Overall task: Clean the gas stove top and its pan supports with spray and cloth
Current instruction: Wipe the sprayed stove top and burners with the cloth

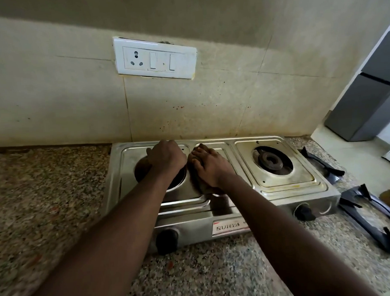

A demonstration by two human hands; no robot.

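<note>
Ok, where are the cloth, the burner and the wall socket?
cloth [191, 163], head view, its left fold.
burner [270, 160], head view, its dark middle ring.
wall socket [134, 59], head view, between its pin holes.

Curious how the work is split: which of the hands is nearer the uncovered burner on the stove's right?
Right. The right hand presses the cloth mid-stove, just left of that burner; the left hand is farther, over the left opening.
</note>
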